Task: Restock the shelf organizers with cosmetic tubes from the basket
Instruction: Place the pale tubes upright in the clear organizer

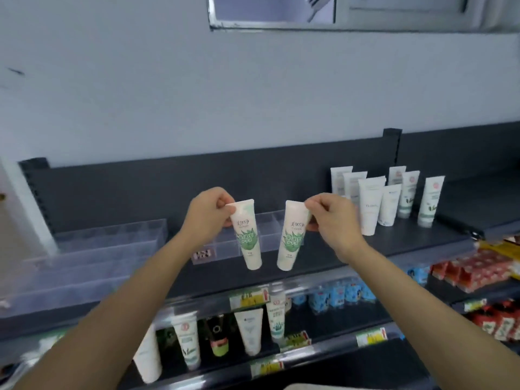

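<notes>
- The left hand (209, 213) pinches the flat crimped end of the left tube (249, 240) between thumb and curled fingers, so the tube hangs cap down.
- The right hand (332, 220) pinches the right tube (291, 240) the same way. The two tubes hang side by side, near each other but apart.
- Both tubes are smooth, white, tapered plastic with a green leaf print. They are held in the air over the dark top shelf (399, 237).
- Behind them sits a clear organizer (270, 220) with transparent dividers. A larger clear tray (112, 240) with straight, glossy walls lies to the left.
- Bare shelf surface shows between the organizer and the standing tubes (371, 201) at the right, which rest on their caps.
- A pale, flat wall (253, 108) rises above the shelf's dark back panel.
- The lower tubes (249, 330) stand on the shelf beneath.
</notes>
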`<act>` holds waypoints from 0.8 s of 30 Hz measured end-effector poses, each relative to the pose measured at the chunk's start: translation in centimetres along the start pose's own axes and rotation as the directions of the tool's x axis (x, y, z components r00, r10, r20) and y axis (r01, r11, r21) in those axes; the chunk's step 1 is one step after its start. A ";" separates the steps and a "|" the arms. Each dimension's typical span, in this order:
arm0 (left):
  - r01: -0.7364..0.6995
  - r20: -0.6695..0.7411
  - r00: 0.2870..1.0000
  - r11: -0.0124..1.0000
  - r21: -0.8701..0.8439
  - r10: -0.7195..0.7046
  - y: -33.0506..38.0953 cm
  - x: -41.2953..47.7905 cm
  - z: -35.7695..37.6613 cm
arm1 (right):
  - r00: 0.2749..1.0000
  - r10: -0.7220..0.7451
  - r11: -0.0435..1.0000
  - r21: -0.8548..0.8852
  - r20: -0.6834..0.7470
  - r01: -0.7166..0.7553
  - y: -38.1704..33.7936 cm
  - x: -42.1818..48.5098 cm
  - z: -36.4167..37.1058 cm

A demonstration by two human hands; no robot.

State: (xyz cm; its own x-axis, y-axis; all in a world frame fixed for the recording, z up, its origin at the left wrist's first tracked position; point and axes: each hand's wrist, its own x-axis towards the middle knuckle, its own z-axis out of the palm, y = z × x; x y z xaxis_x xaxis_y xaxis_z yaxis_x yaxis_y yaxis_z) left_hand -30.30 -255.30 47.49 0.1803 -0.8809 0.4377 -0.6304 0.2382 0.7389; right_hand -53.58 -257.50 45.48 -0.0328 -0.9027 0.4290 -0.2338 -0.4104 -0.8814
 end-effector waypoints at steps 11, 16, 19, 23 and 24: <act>-0.028 -0.258 0.964 0.993 0.112 0.057 -6.9 9.6 -5.2 | 0.997 0.009 0.992 0.128 -0.071 0.001 -0.9 8.7 11.8; -0.009 -0.238 0.970 0.991 0.133 0.040 -10.3 12.7 -5.5 | 0.999 -0.002 0.999 0.048 -0.039 0.004 0.4 11.3 16.5; 0.010 -0.196 0.980 0.987 0.162 0.022 -12.4 14.1 -5.4 | 1.000 -0.002 1.000 0.004 -0.020 0.002 1.5 12.5 18.7; 0.027 -0.135 0.991 0.986 0.166 -0.004 -15.0 15.5 -5.0 | 0.999 0.023 0.999 -0.039 0.042 -0.022 3.0 13.8 21.2; 0.040 -0.118 0.993 0.986 0.165 -0.020 -15.6 15.7 -4.8 | 0.997 0.030 0.998 -0.055 0.066 -0.026 3.4 13.9 21.7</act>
State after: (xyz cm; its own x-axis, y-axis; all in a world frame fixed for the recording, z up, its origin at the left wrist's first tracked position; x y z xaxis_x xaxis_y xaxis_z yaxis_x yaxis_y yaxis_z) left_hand -14.01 -270.87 45.32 0.2807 -0.8312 0.4800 -0.7384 0.1325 0.6613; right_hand -33.73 -274.29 44.15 0.0240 -0.9210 0.3888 -0.2864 -0.3789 -0.8800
